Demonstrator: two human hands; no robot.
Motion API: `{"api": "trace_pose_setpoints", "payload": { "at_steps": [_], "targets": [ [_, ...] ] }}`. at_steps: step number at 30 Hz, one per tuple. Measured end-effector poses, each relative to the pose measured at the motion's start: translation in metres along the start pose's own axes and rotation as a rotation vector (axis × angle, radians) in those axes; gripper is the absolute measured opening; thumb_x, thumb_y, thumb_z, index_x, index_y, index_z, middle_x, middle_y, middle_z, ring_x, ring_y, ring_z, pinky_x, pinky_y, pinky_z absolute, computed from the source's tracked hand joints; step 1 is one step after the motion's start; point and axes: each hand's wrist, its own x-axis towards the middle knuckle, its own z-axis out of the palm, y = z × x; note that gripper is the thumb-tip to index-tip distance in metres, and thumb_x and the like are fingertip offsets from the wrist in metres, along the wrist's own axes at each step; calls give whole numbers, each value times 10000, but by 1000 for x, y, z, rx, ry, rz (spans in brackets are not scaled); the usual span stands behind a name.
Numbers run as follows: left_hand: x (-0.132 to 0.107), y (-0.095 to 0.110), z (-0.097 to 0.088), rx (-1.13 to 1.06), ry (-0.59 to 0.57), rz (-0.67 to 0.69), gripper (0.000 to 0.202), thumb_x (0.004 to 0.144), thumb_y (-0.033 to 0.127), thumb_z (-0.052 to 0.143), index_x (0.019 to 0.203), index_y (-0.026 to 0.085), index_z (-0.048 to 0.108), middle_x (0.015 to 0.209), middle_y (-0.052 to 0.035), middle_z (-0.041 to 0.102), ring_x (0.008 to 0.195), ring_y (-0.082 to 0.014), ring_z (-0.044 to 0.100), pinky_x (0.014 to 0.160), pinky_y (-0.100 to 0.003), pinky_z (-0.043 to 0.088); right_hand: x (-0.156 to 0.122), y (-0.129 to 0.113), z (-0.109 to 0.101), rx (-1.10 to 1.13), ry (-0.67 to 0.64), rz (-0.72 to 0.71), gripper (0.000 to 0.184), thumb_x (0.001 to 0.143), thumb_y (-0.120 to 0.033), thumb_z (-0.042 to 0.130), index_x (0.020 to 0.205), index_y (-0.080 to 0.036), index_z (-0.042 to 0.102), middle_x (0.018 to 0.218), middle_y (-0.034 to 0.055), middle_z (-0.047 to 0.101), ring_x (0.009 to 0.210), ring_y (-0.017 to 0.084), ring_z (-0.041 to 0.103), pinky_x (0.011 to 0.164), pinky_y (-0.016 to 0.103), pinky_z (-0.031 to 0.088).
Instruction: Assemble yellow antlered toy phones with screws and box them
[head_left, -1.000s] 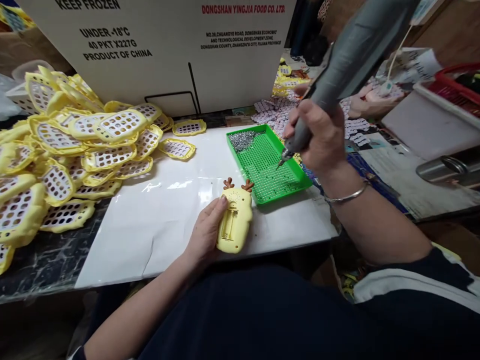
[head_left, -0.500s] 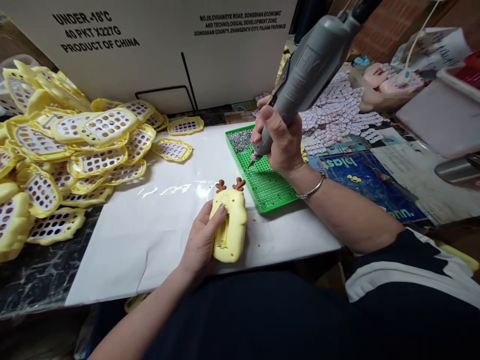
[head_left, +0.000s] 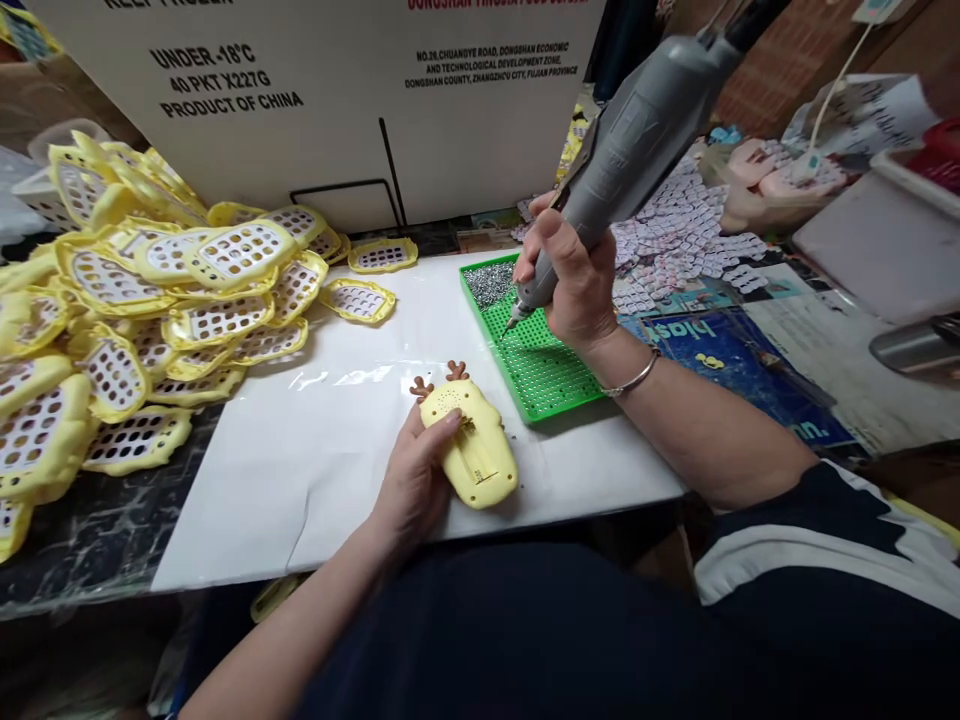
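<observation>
My left hand grips a yellow toy phone with brown antlers, its back face up and the battery recess uncovered. The thumb lies across the top of that recess. My right hand is wrapped round a grey electric screwdriver, which slants down to the left. Its tip is over the green perforated tray; whether it touches the tray or a screw I cannot tell. Small silver screws are heaped in the tray's far left corner.
Yellow phone shells are piled at the left, two lying apart on the white board. A printed white carton stands behind. Many small pale keypad-like pieces lie at the back right, near a blue printed sheet.
The toy phone has turned so its antlered top leans left and its lower end points right. The screwdriver stays over the tray. The whole view has shifted a little.
</observation>
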Motion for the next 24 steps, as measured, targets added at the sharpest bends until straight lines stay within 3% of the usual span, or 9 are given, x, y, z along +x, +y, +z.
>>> {"api": "trace_pose_setpoints", "payload": {
  "at_steps": [5, 9, 12, 18, 24],
  "targets": [
    [2, -6, 0, 36, 9, 68, 429, 681, 283, 724, 1053, 177, 539, 917, -31, 681, 780, -186, 665, 709, -304, 537, -12, -51, 4, 53, 7, -3, 534, 740, -793, 424, 862, -273, 437, 666, -24, 442, 484, 121, 446, 494, 303, 452],
    [4, -9, -2, 74, 2, 102, 420, 681, 296, 730, 1037, 175, 543, 872, -10, 668, 744, -161, 650, 691, -281, 524, -36, -80, 9, 137, -133, 7, 445, 769, -709, 507, 872, -280, 450, 597, -44, 383, 470, 132, 466, 461, 296, 416],
    [4, -10, -4, 89, 3, 123, 409, 683, 297, 730, 1031, 176, 551, 890, -7, 665, 762, -153, 644, 718, -274, 515, -48, -83, 13, 228, -188, 6, 389, 761, -618, 602, 891, -268, 493, 641, -28, 432, 471, 132, 490, 441, 301, 398],
    [4, -11, -5, 67, -29, 128, 417, 681, 285, 731, 1035, 174, 542, 899, -4, 660, 758, -141, 634, 733, -276, 514, -52, -77, 18, 87, -153, 66, 492, 720, -729, 539, 888, -269, 490, 741, 15, 523, 489, 135, 495, 467, 323, 426],
    [4, -12, -7, 74, -19, 123, 407, 676, 303, 743, 1009, 176, 546, 877, -1, 654, 768, -143, 619, 738, -282, 510, -56, -63, 21, 422, -245, 99, 267, 734, -456, 711, 842, -247, 584, 623, -51, 503, 453, 92, 461, 450, 267, 376]
  ]
}}
